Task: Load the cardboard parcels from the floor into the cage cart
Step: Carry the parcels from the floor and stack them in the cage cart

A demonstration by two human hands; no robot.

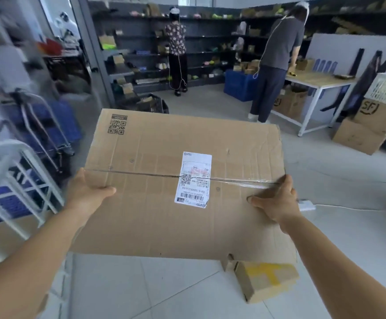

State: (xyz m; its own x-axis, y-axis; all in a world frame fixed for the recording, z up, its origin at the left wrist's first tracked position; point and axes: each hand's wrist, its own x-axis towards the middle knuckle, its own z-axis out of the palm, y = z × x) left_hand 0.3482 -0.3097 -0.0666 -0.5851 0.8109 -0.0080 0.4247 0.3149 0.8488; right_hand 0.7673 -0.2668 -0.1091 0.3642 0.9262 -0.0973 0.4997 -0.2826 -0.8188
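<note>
Right now I have the large cardboard parcel [155,194] held up off the floor between both hands. My left hand [85,194] clasps its left edge, thumb lying across the top face and the fingers hidden underneath. My right hand [277,201] grips the right edge the same way, thumb on top near the strip of clear tape that runs across the lid. A white shipping label [193,180] sits over that tape, about mid-face. Below the box, on the tiled floor, lies a small parcel [265,280] marked with yellow tape. To my left stands the white cage cart [17,187], blurred. Further off, two people work at dark shelves [141,47], beside a blue crate [239,85] and a table [318,80].
</note>
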